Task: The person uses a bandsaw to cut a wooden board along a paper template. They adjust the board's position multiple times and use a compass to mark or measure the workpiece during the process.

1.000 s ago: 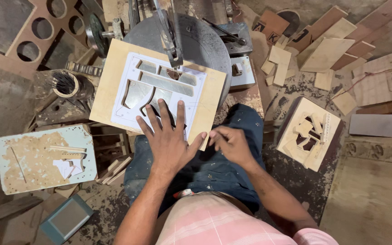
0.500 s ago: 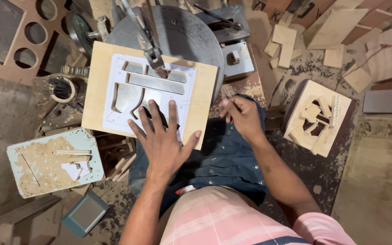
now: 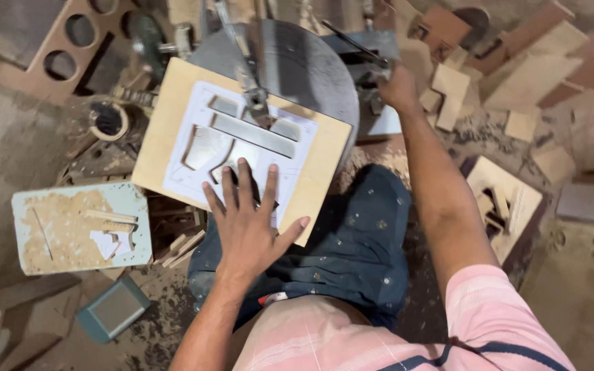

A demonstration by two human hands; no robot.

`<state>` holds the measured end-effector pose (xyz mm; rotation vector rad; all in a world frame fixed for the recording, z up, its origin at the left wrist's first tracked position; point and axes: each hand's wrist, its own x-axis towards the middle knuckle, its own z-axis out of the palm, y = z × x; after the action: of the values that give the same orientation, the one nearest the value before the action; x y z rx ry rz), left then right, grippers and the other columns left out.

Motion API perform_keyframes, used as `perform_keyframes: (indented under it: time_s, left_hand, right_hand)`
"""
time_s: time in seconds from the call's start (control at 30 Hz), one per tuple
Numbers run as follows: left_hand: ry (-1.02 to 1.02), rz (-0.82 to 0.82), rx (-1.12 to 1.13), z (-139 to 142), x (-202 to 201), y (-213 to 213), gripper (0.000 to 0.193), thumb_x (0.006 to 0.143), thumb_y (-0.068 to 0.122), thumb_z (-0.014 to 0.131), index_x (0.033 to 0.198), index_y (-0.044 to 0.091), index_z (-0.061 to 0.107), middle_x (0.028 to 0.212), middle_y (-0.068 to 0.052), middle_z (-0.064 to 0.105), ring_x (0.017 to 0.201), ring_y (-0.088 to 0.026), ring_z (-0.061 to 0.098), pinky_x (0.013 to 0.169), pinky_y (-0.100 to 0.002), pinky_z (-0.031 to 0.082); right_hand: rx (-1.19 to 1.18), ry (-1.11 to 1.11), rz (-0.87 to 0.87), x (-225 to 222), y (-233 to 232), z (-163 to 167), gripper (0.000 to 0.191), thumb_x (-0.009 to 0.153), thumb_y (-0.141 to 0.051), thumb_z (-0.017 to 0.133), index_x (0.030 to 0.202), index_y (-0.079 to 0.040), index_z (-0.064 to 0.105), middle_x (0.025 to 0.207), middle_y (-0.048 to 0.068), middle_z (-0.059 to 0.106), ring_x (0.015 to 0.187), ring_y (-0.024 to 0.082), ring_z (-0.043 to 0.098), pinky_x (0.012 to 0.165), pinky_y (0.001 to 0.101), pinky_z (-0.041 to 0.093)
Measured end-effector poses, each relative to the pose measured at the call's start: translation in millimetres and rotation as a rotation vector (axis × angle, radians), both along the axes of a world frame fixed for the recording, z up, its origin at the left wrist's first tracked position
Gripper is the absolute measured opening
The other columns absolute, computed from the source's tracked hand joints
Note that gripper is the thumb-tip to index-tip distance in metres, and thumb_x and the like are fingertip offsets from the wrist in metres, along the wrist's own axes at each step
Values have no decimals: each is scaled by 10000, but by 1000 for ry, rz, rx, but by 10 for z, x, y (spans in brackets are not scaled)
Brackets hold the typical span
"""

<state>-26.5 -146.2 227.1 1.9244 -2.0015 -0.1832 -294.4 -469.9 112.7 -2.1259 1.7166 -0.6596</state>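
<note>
Left hand (image 3: 245,220) pressed flat, palm down, on the near edge of a pale wooden board (image 3: 166,120), fingers (image 3: 232,185) spread wide and released, gripping nothing, thumb angled out toward the board's near right corner. Under the fingertips, a white paper pattern (image 3: 187,161) glued over the board, with several shapes already cut through it; the nearest cutouts just beyond the fingertips, a long narrow slot farther out. Board lying tilted on a round grey metal saw table (image 3: 304,69), overhanging it toward the body and toward the left. Just past the fingertips, in the middle of the pattern, a thin upright blade with its metal arm (image 3: 252,96) coming down into the cut area.

Right hand (image 3: 399,88) stretched far forward, well apart from the left, at the right rim of the saw table, beside grey metal machine parts (image 3: 379,124); fingers curled over something there, but blurred, so cannot tell whether clenched on anything. Beyond and to the right of that hand, a heap of loose wooden offcuts (image 3: 517,75).

Below the right forearm, another wooden piece with cutouts (image 3: 517,199) on the sawdust-covered floor. Left of the left wrist, a light blue panel (image 3: 80,227) dusted with sawdust, and nearer the body a small grey-blue block (image 3: 113,309). Far beyond the left fingers, a brown board with round holes (image 3: 70,48). Dark blue trousers (image 3: 352,247) under both arms
</note>
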Motion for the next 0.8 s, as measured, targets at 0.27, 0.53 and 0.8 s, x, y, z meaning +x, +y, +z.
perform_keyframes:
  time_s: [0.27,0.53,0.8]
  left_hand:
    - [63,-1,-30,29,64,-46,905,892,687,583,1574,121,400,1576,-392,281,1431,-623,255,1135,-782,46]
    - [111,6,-70,44,119,-90,911,872,668,608,1573,127,393,1579,-382,260,1415,-629,249,1119,-786,58]
    - [115,4,-84,25,141,-102,914,866,666,616,1569,126,392,1583,-373,263,1424,-618,256,1122,-786,71]
  right_hand:
    - [-188,106,-81,179,-27,-93,410,825,-200,779,1170,3,693,1031,321,693,972,511,660,852,571,522]
    - [-176,205,80,225,-415,-167,310,828,-236,798,1066,-41,765,998,293,702,942,464,686,859,538,545]
    - [-147,147,1,170,-418,0,211,953,-221,804,1008,-23,752,907,226,712,835,396,677,785,462,525]
